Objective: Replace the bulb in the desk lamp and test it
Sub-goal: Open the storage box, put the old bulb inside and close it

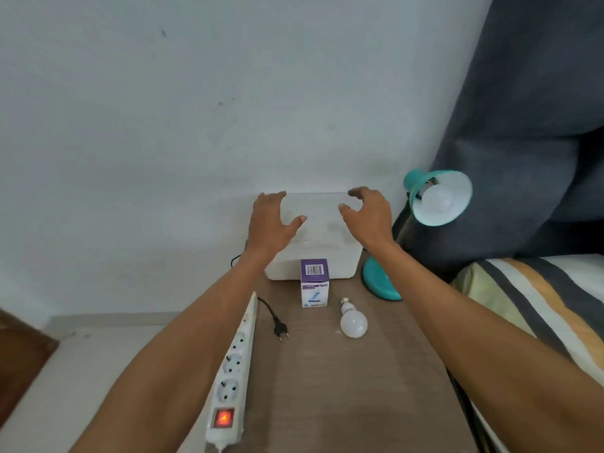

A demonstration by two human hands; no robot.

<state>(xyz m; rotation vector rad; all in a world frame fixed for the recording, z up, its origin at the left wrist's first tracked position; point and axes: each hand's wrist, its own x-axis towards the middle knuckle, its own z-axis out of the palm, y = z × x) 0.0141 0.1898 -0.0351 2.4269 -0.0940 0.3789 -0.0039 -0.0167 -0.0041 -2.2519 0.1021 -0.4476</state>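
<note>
Both hands, left [273,220] and right [369,214], hover spread and empty beside the lamp [438,197]; its plug [281,331] lies loose, so unscrewing the fitted bulb [436,199] likely comes next.

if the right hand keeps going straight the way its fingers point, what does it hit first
Most likely the white rectangular foam box: the right hand hovers open over its right part, fingers curled toward its top and far edge. Depth is unclear from one view; if the hand passes above the box, the pale wall behind comes next.
</note>
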